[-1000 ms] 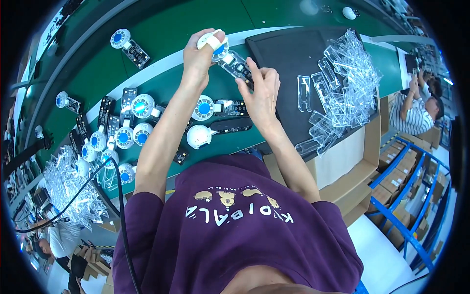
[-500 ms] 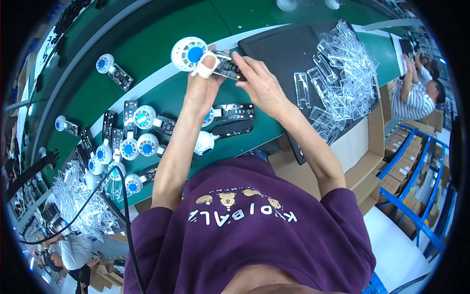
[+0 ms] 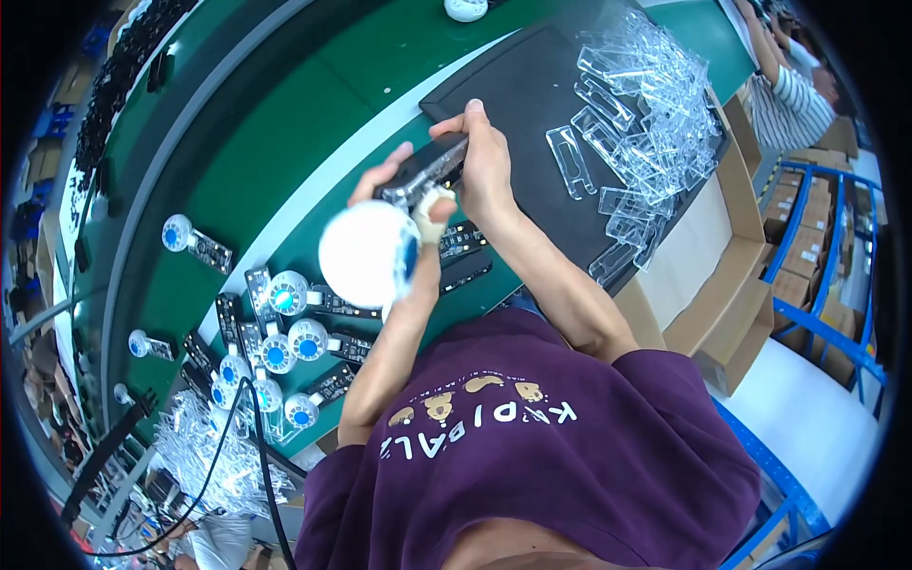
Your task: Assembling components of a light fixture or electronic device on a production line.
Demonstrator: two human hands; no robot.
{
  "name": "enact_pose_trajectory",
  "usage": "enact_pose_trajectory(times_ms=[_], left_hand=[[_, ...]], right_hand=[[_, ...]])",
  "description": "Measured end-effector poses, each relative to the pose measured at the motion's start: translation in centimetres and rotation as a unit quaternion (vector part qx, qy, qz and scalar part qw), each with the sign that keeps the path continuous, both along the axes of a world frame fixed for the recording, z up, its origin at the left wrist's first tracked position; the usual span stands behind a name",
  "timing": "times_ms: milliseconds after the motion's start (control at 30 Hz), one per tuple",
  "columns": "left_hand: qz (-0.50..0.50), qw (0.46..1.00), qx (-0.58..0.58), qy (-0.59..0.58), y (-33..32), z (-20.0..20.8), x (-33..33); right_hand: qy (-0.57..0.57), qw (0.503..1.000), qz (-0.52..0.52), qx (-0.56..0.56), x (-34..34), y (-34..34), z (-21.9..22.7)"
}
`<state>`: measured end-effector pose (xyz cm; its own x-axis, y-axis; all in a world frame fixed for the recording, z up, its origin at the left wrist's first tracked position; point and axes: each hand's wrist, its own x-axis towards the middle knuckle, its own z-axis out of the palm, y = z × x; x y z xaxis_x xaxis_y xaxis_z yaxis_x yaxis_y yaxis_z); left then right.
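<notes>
Both my hands hold a round-headed device [image 3: 366,255] over the near side of the green table. Its white dome is turned up and to the left, blurred by motion, with a sliver of blue at its right edge. The black stick-shaped body [image 3: 425,163] runs up to the right. My left hand [image 3: 427,266] grips near the joint, its thumb in a cream finger cot [image 3: 433,220], fingers on the far side. My right hand [image 3: 486,169] is closed around the body's other end. Beneath lie similar devices [image 3: 309,339] with blue discs and exposed circuit boards.
A heap of clear plastic pieces [image 3: 655,123] covers much of a black mat [image 3: 518,90] at right; another clear heap [image 3: 214,456] lies at lower left. An open cardboard box [image 3: 708,294] stands beside me. A black cable [image 3: 256,427] hangs in front. A person in stripes [image 3: 788,109] sits far right.
The device has turned over: its blue disc faced up, and now the white dome does. It has come nearer and my right hand has wrapped around the body. The whole view has shifted.
</notes>
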<state>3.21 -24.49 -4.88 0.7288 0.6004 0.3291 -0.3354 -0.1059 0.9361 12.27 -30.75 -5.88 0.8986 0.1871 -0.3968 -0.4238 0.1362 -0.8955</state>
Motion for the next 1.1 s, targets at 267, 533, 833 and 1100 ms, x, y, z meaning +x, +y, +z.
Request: enact_pose_trajectory(times_ms=[267,533,833,1100], left_hand=[[-0.016,0.997,0.034,-0.064,-1.3,0.4,-0.1],[-0.06,0.925,-0.228,0.296,14.2,-6.1,9.4],[0.167,0.825,0.342,0.418,14.7,-6.9,15.7],[0.125,0.903,-0.128,0.39,5.4,-10.1,26.7]], right_hand=[[-0.129,0.989,0.043,0.053,1.2,0.1,-1.2],[-0.505,0.745,0.233,-0.368,6.6,-7.8,-1.8],[-0.558,0.422,0.576,-0.424,12.0,-21.3,-2.3],[-0.489,0.635,0.509,-0.313,12.5,-18.3,-3.6]])
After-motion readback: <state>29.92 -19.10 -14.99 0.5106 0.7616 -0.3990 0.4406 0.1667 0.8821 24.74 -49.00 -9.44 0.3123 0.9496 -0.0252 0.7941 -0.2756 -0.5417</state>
